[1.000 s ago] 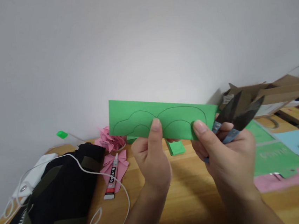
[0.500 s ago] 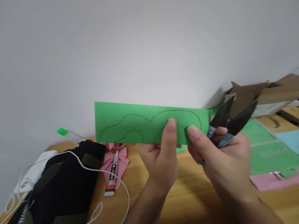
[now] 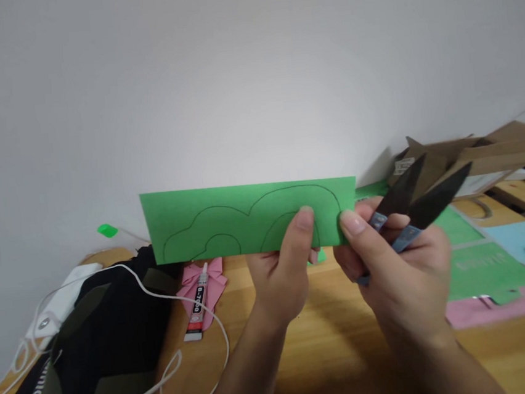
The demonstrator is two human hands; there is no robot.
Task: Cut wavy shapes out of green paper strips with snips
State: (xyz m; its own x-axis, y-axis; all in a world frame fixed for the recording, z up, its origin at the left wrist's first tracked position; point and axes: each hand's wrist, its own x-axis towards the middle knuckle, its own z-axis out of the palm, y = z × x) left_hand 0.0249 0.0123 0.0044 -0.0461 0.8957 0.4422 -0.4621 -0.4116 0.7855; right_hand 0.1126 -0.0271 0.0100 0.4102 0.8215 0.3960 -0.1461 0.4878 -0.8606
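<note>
Well, we hold the green strip [image 3: 190, 213], marked with curved outlines, above the table [image 3: 324, 352]: our left hand [image 3: 280, 282] pinches its lower edge, thumb in front, and our right hand [image 3: 395, 277] pinches its right end while gripping scissors [image 3: 439, 197], blades parted. A glue tube [image 3: 199, 300] lies on a pink bow [image 3: 215, 274]; a cardboard box [image 3: 509, 150] sits near the table's far edge.

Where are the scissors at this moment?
In the head view, the scissors are in the right hand, just right of the green paper.

Bright central wall [image 3: 280, 96], dim corners, soft detail
</note>
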